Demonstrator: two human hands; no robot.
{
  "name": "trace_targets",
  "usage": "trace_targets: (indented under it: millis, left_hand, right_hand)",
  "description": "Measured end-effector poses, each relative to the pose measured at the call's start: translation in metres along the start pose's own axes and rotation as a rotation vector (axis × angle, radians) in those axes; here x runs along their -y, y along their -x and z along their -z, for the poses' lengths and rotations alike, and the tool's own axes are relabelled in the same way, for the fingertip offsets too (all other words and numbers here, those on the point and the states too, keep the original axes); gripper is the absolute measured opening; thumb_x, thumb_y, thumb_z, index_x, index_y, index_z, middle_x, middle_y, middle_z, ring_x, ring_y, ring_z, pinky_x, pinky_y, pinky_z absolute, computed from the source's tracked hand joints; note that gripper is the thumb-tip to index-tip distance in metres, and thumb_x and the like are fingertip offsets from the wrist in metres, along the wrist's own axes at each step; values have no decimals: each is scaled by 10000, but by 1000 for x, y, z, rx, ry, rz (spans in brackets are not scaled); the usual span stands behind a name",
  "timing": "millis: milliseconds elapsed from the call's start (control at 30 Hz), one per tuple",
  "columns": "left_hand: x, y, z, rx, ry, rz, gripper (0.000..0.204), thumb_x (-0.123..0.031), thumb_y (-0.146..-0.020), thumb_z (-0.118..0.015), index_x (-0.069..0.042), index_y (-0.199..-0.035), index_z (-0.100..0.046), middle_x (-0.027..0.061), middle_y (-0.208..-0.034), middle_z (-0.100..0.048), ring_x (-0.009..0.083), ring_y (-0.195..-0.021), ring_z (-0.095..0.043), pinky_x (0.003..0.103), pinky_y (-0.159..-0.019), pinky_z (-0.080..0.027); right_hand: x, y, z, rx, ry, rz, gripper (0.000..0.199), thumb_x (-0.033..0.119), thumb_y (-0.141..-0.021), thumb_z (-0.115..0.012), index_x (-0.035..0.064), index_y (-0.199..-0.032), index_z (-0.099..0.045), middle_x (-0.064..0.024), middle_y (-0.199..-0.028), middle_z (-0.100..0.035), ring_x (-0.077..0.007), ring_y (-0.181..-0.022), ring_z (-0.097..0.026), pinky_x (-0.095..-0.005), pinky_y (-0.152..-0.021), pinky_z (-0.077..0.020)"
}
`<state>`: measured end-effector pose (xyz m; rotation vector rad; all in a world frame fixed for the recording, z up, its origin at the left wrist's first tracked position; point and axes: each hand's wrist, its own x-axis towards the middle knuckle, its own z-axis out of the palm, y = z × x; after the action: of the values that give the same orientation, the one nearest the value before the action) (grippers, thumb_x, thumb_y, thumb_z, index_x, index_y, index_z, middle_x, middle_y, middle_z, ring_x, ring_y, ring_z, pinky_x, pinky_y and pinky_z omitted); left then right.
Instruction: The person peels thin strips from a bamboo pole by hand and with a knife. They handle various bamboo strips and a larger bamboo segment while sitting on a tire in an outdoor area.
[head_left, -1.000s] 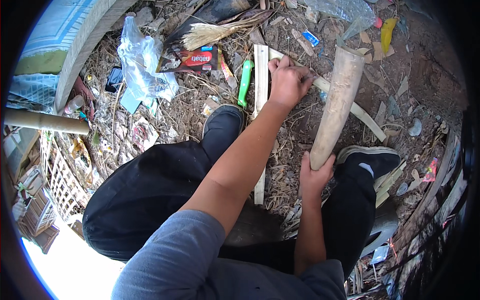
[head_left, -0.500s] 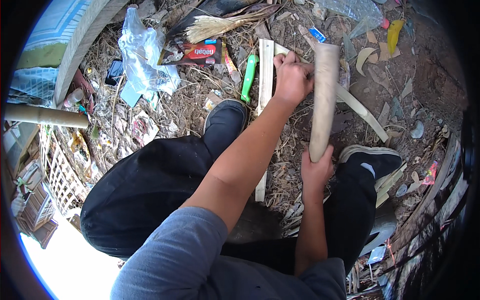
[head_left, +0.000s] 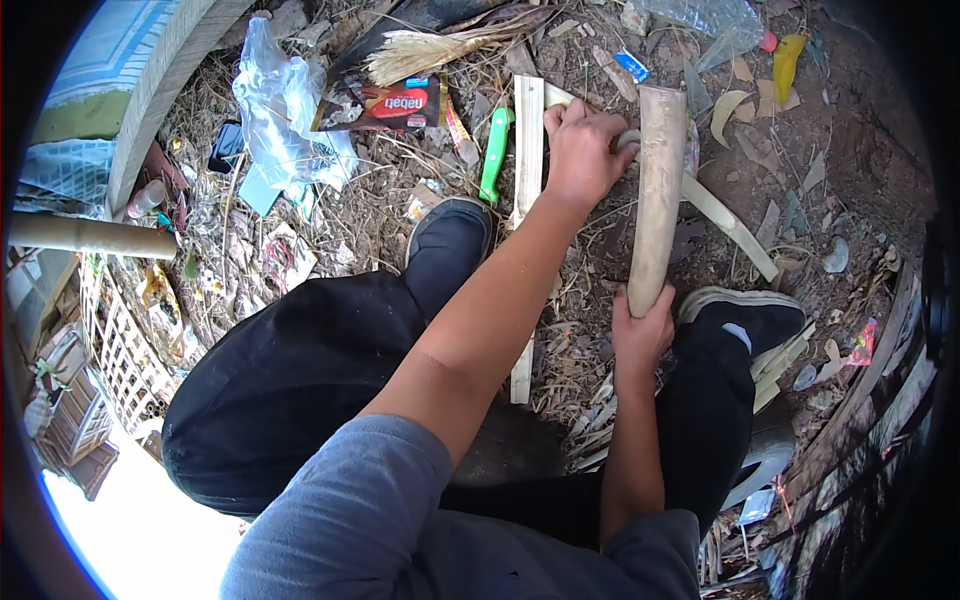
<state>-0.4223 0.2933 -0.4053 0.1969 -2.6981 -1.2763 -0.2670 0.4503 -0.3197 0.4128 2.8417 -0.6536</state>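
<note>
My right hand (head_left: 642, 335) is wrapped round the lower end of a thick, pale wooden club (head_left: 660, 200), which points away from me. My left hand (head_left: 588, 152) is closed, its fingers curled beside the club's upper part. A small greyish piece shows at its fingertips, but the club hides most of it. Beneath that hand and the club runs a pale, flat strip (head_left: 735, 232), slanting from upper left to lower right. A second pale strip (head_left: 529, 140) lies lengthwise on the ground, passing under my left forearm. Left of it rests a knife with a green handle (head_left: 495, 155).
A clear plastic bag (head_left: 280, 100), a dark snack packet (head_left: 385, 103) and a dried fibre bundle (head_left: 430, 50) lie at the far left. My shoes (head_left: 448, 245) flank the work area. More pale strips (head_left: 778, 372) sit by my right leg. A woven lattice basket (head_left: 125, 345) stands left.
The club, blurred before, is now sharp and has shifted slightly right with my right hand. My left hand stays in nearly the same place.
</note>
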Motion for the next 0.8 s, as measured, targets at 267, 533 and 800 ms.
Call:
trace_targets:
  millis: [267,533,800]
  left_hand:
    - [8,3,6,34,-174,-179,210,-283,-715,-807,-178,-895,-780,-29,-753,-675,212,-865,-547,417,-871,-324]
    - [3,6,13,54,-194,-229,336,-387,-656,-828,-185,-921,-784,-36,-831,-654,201,-902,-538,427,-876,-328]
    - [3,10,5,16,-231,-175,378,-425,-650,-825,-215,-963,-786,-33,-819,-633,215,-921,-527,437,-907,-319]
  right_hand:
    - [2,-3,-7,91,4,-44,470,238,-778,-770,29,-1124,-530,-254,-837,-661,-473,-780,-654,-517,-645,-514]
    - [0,6,-3,-60,-237,27,486,174,-778,-773,10,-1165,-529,-235,-884,-683,-435,-830,-688,-467,-702,-538]
    - [-13,2,-3,-24,-171,14,498,170,-766,-786,5,-1161,-530,-230,-888,-683,-428,-821,-694,-459,-691,-546]
